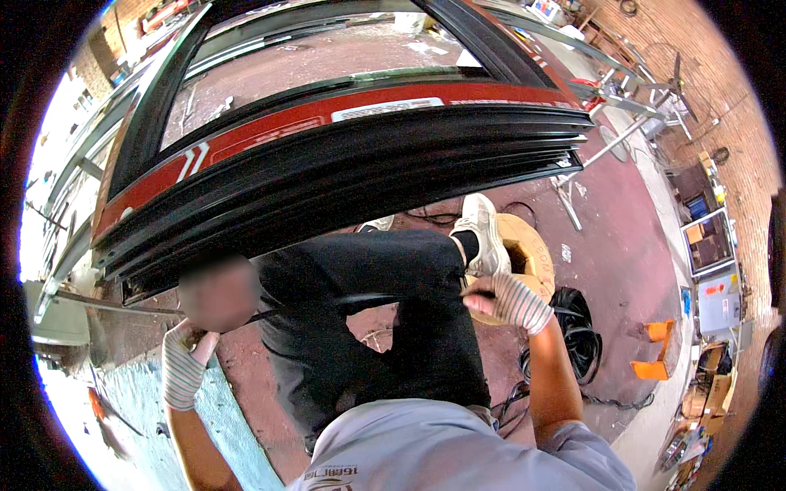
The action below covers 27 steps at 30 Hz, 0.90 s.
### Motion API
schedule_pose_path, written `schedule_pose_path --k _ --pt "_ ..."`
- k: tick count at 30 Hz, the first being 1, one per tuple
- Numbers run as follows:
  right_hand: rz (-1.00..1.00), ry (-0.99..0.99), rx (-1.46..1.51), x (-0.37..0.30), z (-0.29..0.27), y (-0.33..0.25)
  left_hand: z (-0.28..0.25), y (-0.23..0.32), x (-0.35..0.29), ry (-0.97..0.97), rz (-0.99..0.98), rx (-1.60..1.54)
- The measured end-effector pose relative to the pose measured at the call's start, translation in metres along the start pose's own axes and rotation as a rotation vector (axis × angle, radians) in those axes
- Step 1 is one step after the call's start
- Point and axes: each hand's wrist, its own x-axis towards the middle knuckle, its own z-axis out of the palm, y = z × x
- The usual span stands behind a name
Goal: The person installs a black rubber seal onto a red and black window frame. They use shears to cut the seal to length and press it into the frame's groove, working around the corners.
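Note:
A thin black rubber strip (pixel 372 299) stretches across my lap between my two hands. My left hand (pixel 185 368), in a striped fingerless glove, is closed around the strip near the left end of the frame; a blurred patch covers part of its fingers. My right hand (pixel 517 304), gloved the same way, pinches the strip beside my right knee. In front of me lies a large black window frame (pixel 352 176) with grooved profiles. Red film (pixel 262 131) with a white label runs along its near side.
Metal stand legs (pixel 565 200) stand under the frame's right end. My shoe (pixel 485 233) rests by a yellow round spool (pixel 532 254). Coiled black strip (pixel 575 331) lies on the floor to the right, near an orange bracket (pixel 653 350). A light-blue sheet (pixel 151 417) lies at left.

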Motion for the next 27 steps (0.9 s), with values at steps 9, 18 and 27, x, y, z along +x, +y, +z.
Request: schedule_pose_path --k 9,18,27 --pt "-0.186 -0.494 -0.101 0.024 0.047 -0.031 0.042 -0.016 0.012 0.461 0.259 -0.365" --pt "-0.360 -0.192 0.253 0.047 0.109 -0.118 0.115 0.080 -0.018 0.099 0.158 -0.548" --pt "-0.282 -0.245 0.588 0.035 0.127 -0.121 0.158 0.078 -0.027 -0.202 -0.067 -1.055"
